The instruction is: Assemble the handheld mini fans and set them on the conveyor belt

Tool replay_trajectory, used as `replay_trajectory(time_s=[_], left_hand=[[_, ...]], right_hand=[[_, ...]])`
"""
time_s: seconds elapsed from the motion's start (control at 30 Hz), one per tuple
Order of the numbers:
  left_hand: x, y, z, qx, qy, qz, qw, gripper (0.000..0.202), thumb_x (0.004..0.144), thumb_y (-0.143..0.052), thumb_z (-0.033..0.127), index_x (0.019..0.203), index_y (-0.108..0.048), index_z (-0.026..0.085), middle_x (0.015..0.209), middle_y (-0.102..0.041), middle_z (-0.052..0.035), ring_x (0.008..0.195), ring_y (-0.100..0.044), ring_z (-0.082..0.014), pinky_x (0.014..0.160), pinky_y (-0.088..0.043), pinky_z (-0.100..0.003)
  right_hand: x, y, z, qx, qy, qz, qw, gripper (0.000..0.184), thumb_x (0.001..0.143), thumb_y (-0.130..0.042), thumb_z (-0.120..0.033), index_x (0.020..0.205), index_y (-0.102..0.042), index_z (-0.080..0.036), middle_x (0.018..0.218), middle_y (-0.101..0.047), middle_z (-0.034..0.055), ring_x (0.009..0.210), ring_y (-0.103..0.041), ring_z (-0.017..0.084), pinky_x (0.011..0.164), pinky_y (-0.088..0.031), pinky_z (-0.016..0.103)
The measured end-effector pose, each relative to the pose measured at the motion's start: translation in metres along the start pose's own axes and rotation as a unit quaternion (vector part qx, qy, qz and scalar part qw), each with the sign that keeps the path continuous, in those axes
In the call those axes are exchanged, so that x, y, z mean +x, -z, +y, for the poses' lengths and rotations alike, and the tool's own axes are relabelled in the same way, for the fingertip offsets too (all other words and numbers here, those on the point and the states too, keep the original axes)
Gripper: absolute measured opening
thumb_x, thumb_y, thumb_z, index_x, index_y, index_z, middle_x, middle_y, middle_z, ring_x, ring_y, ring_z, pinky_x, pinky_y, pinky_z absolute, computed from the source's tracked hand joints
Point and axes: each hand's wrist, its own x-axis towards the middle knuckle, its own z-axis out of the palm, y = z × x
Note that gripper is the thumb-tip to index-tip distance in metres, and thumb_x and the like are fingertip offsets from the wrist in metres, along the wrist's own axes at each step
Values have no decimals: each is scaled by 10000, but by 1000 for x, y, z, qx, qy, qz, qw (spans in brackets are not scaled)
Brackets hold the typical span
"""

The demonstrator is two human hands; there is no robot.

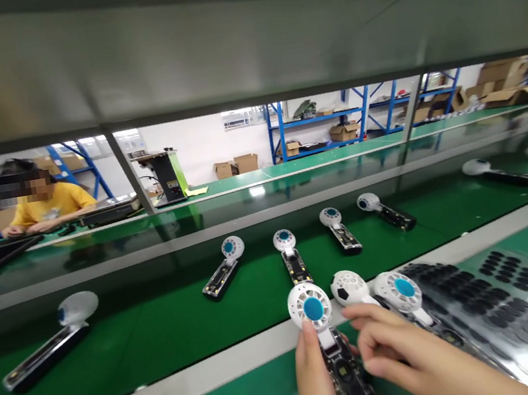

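Note:
My left hand point(312, 377) grips a half-built handheld fan point(315, 313) by its open black handle, the thumb lying just under the white round head with its blue centre. My right hand point(403, 352) is beside it on the right, fingers bent and pinched close to the handle's top; what they hold, if anything, is too small to see. Two more fan units point(349, 287) point(402, 290) lie just behind my hands at the bench edge. A clear sheet of dark oval stickers point(505, 299) lies to the right.
A green conveyor belt point(164, 327) runs across in front of me with several fan units lying on it point(225, 269) point(290, 253) point(339, 227) point(386, 208) point(49, 341). A person in a yellow shirt point(47, 205) sits across the line at far left. Blue shelving with cardboard boxes point(317, 125) stands behind.

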Motion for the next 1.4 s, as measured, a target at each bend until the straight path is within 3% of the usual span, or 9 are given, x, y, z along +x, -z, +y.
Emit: replay_trajectory(time_s=[0.07,0.13,0.23,0.37,0.6,1.23,1.4], left_hand=[[-2,0,-1,18,-7,19,1000,574,642,-554,599,925,-656,110,887,-689,-108,948,-574,-293,808,-437,-365],[-3,-1,-1,46,-17,39,998,626,615,-538,639,931,-660,112,879,-697,-110,926,-589,-288,810,-428,-356],[-5,-3,1,45,-23,44,998,620,652,-495,637,916,-654,100,903,-692,-126,917,-594,-291,821,-420,-370],[-9,-6,1,19,-14,44,999,561,680,-501,599,937,-638,119,970,-674,-114,993,-559,-285,888,-382,-373],[-18,-10,7,50,-24,37,998,570,694,-490,595,990,-613,124,1018,-658,-102,1040,-529,-266,899,-373,-339],[-12,-4,1,66,-13,22,997,587,679,-482,620,978,-585,126,996,-660,-107,1029,-529,-282,905,-359,-374],[-12,-3,1,48,-13,20,999,519,700,-512,559,984,-583,130,960,-669,-95,1018,-534,-276,878,-380,-370]], right_hand=[[9,-3,-10,7,-23,-3,1000,100,770,-457,-192,696,-516,-223,1323,-382,26,1220,-342,189,940,-339,277],[14,-9,-12,12,-15,-9,1000,112,761,-452,-153,683,-497,-218,1297,-406,25,1198,-370,180,953,-328,286],[17,-16,-8,17,-12,-17,1000,127,744,-461,-116,664,-476,-213,1253,-440,28,1137,-429,176,927,-354,282],[17,-19,-4,26,-15,-20,999,148,745,-461,-98,648,-463,-209,1225,-450,23,1162,-391,172,944,-334,273],[17,-18,-4,14,15,-9,1000,171,740,-458,-69,640,-457,-207,957,-515,3,934,-488,153,811,-404,247],[17,-24,-9,-67,22,19,997,195,709,-456,-3,665,-501,-188,939,-513,28,922,-504,171,800,-421,287],[16,-28,-8,-79,39,39,995,215,715,-447,17,680,-500,-188,987,-526,39,975,-487,183,829,-409,295]])
